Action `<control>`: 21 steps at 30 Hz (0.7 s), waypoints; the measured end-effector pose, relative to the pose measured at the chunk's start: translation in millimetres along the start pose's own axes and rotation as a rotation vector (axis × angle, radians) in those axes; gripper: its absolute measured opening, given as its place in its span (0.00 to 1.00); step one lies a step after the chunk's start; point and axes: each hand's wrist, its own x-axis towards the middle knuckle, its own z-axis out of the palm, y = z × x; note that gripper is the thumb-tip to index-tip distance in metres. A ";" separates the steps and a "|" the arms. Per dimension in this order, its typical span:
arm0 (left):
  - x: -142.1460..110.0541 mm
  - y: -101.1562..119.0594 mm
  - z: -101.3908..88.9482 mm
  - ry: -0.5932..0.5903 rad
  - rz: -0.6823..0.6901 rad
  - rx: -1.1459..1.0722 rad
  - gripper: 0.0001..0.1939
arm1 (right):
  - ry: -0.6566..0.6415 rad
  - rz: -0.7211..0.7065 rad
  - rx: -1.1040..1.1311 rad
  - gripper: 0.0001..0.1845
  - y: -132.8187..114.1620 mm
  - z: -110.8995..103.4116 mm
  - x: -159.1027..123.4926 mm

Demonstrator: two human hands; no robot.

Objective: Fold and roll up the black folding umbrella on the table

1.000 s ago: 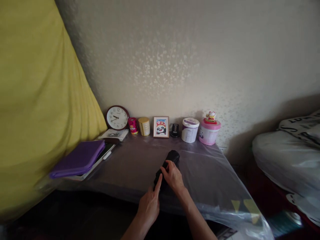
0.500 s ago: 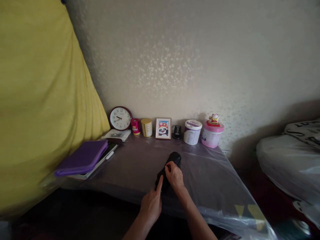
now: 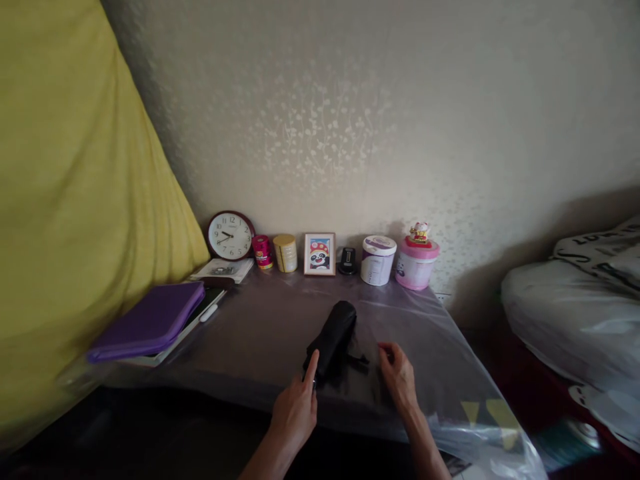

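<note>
A folded black umbrella [image 3: 334, 337] lies slantwise on the plastic-covered table, its rounded end pointing away from me. My left hand [image 3: 296, 408] grips its near end, the index finger stretched along the fabric. A loose black strap [image 3: 358, 362] sticks out from the umbrella's right side. To the right of that strap, my right hand [image 3: 399, 375] hovers close over the table with its fingers loosely curled and a gap between them. I see nothing in it.
Along the wall stand a clock [image 3: 231, 236], a pink can [image 3: 262, 252], a yellow tin [image 3: 285, 253], a panda picture frame [image 3: 320, 254], a small black object [image 3: 347, 261], a white-and-purple tub [image 3: 379, 261] and a pink-lidded tub [image 3: 417, 268]. A purple folder [image 3: 150, 320] lies left.
My right hand has let go of the umbrella and moved right. The strap now stands out from the umbrella's side. My left hand keeps its grip, and the view has shifted slightly.
</note>
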 end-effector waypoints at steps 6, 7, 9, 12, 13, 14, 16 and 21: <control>4.5 -3.6 -7.2 0.008 0.002 -0.246 0.33 | -0.018 0.015 -0.032 0.17 3.8 0.4 -7.6; 6.1 -5.2 -10.2 -0.016 -0.022 -0.355 0.33 | -0.018 0.020 -0.034 0.17 3.6 0.4 -8.0; 9.7 -10.1 -16.2 -0.118 -0.108 -0.623 0.33 | -0.019 0.025 -0.039 0.17 3.7 0.2 -8.1; 15.1 -22.7 -22.8 -0.279 -0.227 -0.963 0.34 | -0.040 0.001 -0.049 0.16 5.1 0.3 -8.3; 16.7 -28.0 -24.0 -0.282 -0.262 -0.992 0.33 | -0.050 -0.007 -0.055 0.16 5.4 0.5 -8.6; 17.9 -33.3 -25.1 -0.263 -0.305 -0.963 0.33 | -0.060 -0.014 -0.063 0.16 5.7 0.8 -8.9; 19.2 -42.4 -27.4 -0.215 -0.368 -0.903 0.35 | -0.071 -0.023 -0.080 0.15 5.5 1.1 -9.7; 13.6 -41.7 -33.7 0.127 -0.230 -0.158 0.31 | -0.089 -0.036 -0.107 0.14 4.0 0.7 -9.5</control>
